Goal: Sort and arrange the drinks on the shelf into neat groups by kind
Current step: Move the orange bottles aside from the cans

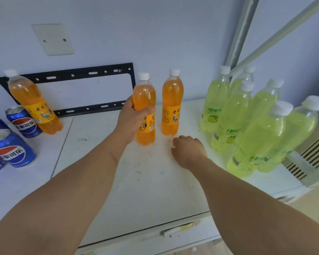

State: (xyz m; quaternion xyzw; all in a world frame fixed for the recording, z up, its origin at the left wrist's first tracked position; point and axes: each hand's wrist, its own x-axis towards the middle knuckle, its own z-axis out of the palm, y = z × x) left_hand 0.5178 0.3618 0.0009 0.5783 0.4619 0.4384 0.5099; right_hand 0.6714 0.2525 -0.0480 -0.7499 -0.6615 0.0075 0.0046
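Note:
My left hand [132, 119] grips an orange soda bottle [145, 97] that stands upright on the white shelf top [140, 181]. A second orange bottle [172, 102] stands just to its right. A third orange bottle [31, 102] is far left, by several blue Pepsi cans [13, 150]. Several green lime-drink bottles [234, 116] are grouped at the right. My right hand [189, 150] hovers low over the shelf in front of the second orange bottle, fingers loosely curled, holding nothing.
A black metal bracket [77, 74] leans on the wall behind the shelf. A blank wall plate [52, 39] is above it. A vented white unit [309, 159] sits at the right edge. Bare shelf surface lies in the middle front.

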